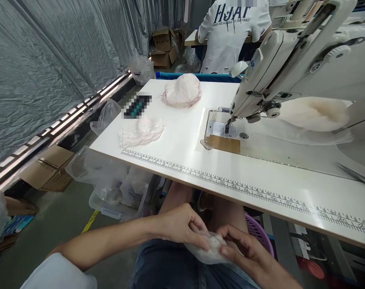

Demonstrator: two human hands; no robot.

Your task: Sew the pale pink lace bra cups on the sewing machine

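Observation:
Over my lap, in front of the table edge, both hands hold a small piece of thin white fabric [211,251]; a dark thread or seam line shows on its upper right. My left hand [185,226] pinches its left side between thumb and fingers. On the right side, my right hand [239,249] grips it with thumb and forefinger. The fabric looks gathered and rounded; its underside is hidden. Above and to the right stands a white sewing machine [269,76], its needle area over a metal plate [220,128].
On the white table [176,136] lie a stack of pale cup-shaped pieces [182,91], white lace [142,131], a blurred dark object [137,106] and scissors [357,174]. A printed ruler [230,182] runs along the front. A purple basket [260,233] stands below. Another person [230,36] sits behind.

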